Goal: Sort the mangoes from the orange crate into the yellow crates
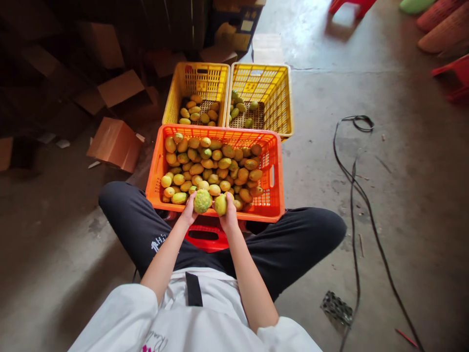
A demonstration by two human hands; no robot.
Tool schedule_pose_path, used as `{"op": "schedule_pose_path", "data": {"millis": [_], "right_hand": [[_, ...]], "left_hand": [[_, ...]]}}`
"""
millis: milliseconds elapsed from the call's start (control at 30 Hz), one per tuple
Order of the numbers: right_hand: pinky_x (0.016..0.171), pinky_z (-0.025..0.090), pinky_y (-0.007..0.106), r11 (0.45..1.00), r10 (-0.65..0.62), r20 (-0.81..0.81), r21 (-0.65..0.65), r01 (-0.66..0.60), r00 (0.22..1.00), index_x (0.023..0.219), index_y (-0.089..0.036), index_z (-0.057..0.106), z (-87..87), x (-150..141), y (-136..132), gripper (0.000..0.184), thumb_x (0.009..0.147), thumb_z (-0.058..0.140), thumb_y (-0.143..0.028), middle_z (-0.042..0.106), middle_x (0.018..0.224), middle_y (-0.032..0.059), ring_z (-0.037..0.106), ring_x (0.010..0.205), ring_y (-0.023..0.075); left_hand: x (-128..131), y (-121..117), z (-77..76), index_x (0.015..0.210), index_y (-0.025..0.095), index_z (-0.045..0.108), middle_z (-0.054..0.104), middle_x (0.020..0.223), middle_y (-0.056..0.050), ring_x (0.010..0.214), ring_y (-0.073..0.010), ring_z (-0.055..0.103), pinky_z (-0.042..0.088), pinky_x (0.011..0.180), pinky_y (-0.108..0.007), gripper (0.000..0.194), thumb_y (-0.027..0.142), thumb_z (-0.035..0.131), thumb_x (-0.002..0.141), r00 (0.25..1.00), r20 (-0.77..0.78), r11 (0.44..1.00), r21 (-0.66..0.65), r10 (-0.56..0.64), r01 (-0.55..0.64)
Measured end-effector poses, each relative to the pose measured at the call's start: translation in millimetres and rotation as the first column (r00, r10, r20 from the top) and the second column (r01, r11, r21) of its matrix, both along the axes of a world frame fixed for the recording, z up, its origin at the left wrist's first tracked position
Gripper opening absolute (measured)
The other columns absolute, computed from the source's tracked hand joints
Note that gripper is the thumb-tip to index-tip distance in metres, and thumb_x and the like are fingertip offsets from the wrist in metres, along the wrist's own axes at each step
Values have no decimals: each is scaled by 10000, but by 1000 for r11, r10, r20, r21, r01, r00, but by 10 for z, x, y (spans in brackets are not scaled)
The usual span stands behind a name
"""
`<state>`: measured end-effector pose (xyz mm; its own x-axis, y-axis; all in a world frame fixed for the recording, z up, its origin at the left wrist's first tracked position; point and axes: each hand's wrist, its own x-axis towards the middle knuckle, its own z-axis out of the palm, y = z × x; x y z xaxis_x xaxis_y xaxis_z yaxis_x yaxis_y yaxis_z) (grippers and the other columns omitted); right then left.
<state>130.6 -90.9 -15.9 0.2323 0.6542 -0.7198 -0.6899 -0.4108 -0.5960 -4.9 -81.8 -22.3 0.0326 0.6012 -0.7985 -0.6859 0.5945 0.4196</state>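
My left hand [188, 211] is closed around a bumpy green lemon [202, 201]. My right hand [230, 214] grips a smoother yellow-green lemon [220, 205]. Both hands are over the near edge of an orange plastic crate [277, 193], which holds a heap of yellow and greenish lemons [205, 166]. Behind it stand two yellow crates side by side. Several yellow lemons lie in the left yellow crate [170, 98], and several greener ones in the right yellow crate [286, 98], mostly toward its left side.
Under the orange crate's near edge is a red plastic piece with a handle slot [207, 237]. Cardboard boxes [115, 144] lie at left. A black cable [353, 181] runs over the concrete floor at right. A red stool [351, 7] stands at the back.
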Motion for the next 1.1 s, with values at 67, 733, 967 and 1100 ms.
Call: {"op": "schedule_pose_path", "data": {"millis": [67, 733, 967, 1100], "right_hand": [[614, 643, 303, 999, 15, 20, 34, -16, 1000, 948, -236, 656, 20, -23, -9, 467, 721, 895, -566, 734, 787, -32, 732, 636, 176], [635, 607, 262, 995, 30, 110, 91, -40, 993, 965, -246, 619, 39, -45, -25, 650, 501, 1016, -467, 728, 782, -58, 735, 681, 160], [616, 644, 342, 999, 23, 51, 47, -25, 998, 914, -234, 648, 28, -23, -4, 427, 757, 831, -586, 729, 754, -6, 756, 671, 221], [591, 645, 329, 1000, -23, -26, -1, 23, 999, 916, -223, 656, 14, -8, 16, 357, 884, 712, -574, 744, 739, 27, 742, 652, 216]], "left_hand": [[15, -17, -26, 1112, 141, 744, 836, 1012, -141, 1095, -328, 812, 676, 940, -409, 388, 510, 682, 1012, 1000, 20, 1000, 19, -23, 22], [-30, -48, -26, 1106, 199, 718, 771, 928, -16, 783, -166, 734, 575, 658, -231, 300, 285, 815, 836, 998, -53, 998, 52, 32, -29], [-30, -20, 9, 1061, 144, 763, 821, 975, -114, 948, -276, 798, 647, 822, -347, 287, 398, 692, 947, 1000, -18, 998, 64, 4, -3], [-24, -11, 56, 1133, 125, 765, 834, 1045, -148, 1091, -335, 800, 647, 994, -463, 377, 422, 563, 1015, 995, 97, 998, 63, -4, -2]]}}
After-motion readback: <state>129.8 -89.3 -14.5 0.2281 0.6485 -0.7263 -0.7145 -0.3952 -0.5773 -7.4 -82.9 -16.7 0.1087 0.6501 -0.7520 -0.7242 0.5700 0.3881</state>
